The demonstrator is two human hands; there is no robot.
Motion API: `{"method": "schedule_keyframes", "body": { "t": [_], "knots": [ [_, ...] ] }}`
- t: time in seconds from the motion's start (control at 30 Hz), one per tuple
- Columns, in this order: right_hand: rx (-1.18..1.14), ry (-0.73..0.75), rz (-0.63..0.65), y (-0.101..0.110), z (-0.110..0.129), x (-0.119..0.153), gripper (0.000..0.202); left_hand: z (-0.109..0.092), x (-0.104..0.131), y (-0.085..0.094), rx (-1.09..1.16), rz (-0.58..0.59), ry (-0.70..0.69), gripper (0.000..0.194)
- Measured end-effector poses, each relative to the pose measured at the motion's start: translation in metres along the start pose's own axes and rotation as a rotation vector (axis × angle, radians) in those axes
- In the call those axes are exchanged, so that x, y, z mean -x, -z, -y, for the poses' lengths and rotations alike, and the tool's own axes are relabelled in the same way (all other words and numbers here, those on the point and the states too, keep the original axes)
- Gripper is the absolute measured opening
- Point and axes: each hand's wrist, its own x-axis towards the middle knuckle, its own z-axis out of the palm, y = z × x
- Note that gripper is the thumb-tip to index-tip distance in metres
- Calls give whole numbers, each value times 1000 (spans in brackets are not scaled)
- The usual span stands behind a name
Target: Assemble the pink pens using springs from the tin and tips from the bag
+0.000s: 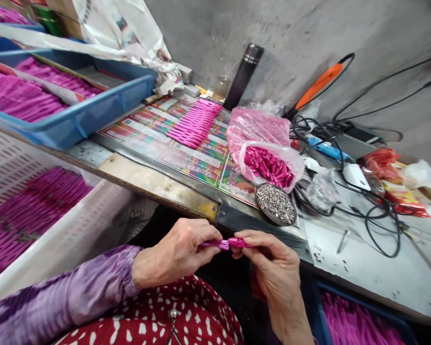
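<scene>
My left hand (190,247) pinches a slim pink plastic stick (221,245) whose end points to the right. Opposite it, my right hand (273,258) holds a short, darker pink tapered plastic piece (237,242) between thumb and fingers. The two parts meet end to end, or very nearly, just off the table's front edge. Beyond my right hand, a round dish (277,203) is full of small silvery metal pins. Behind the dish an open plastic bag (267,165) spills out many tapered pink pieces. A row of long pink sticks (196,123) lies side by side on the printed sheet (158,155).
At left, a blue tray (104,115) holds pink sticks, with a white perforated crate (53,254) of more below. A black cylinder (244,76) and an orange-handled tool (319,86) lean by the wall. Tangled cables (377,206) cover the right side; another blue bin (362,311) sits lower right.
</scene>
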Motion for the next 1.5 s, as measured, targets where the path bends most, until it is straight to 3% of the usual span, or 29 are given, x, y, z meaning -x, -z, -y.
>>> {"method": "schedule_keyframes", "body": {
  "t": [0.37,0.7,0.87,1.27,1.5],
  "knots": [
    [-49,-107,72,-11,-6,6,17,-1,5,-3,-24,19,-73,11],
    [425,-23,129,-18,8,14,17,4,20,-6,-46,37,-36,11],
    [465,-45,156,-26,6,20,8,5,25,-10,-71,41,-42,12],
    [439,-88,50,-33,-11,30,12,14,37,-12,-149,12,-70,13],
    [429,-145,114,-30,-7,33,11,14,39,-13,-147,1,-84,15]
  ]
}}
